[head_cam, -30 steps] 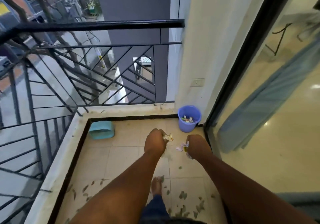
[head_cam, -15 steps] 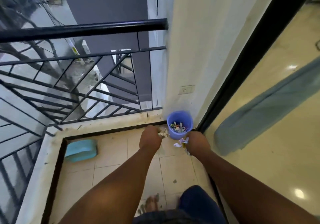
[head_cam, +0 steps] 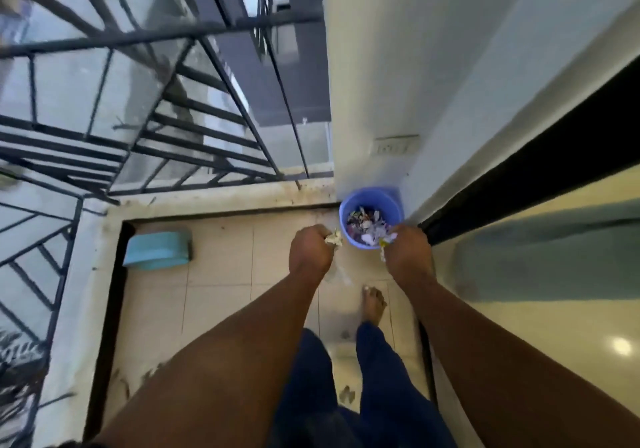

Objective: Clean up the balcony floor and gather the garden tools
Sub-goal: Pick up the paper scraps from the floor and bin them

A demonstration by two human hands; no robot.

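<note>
View from above of a tiled balcony floor (head_cam: 221, 295) at the corner where a black metal railing (head_cam: 194, 108) meets a pale wall (head_cam: 398, 67). A blue bucket (head_cam: 346, 205) stands on the floor in that corner, against the wall and next to the black door frame (head_cam: 519, 157); it holds a heap of mixed scraps, mostly pale and purple. Both arms of the person reach forward toward it. The left hand (head_cam: 311, 250), just left of the bucket's rim, has its grip closed around a crumpled pale scrap (head_cam: 333, 239) that sticks out toward the bucket. The right hand (head_cam: 407, 250), at the near right edge of the rim, has its grip closed on pale and yellow scraps (head_cam: 386, 241) that hang down from the fingers and overlap the rim. A teal dustpan (head_cam: 156, 252) lies on the floor near the left kerb, well apart from the bucket. A bare foot (head_cam: 373, 304) stands on the tiles between the forearms, below it dark blue trousers (head_cam: 381, 395). A few dry leaves (head_cam: 346, 394) lie on the tiles near the legs. A wall socket (head_cam: 394, 145) sits on the wall above the bucket.
</note>
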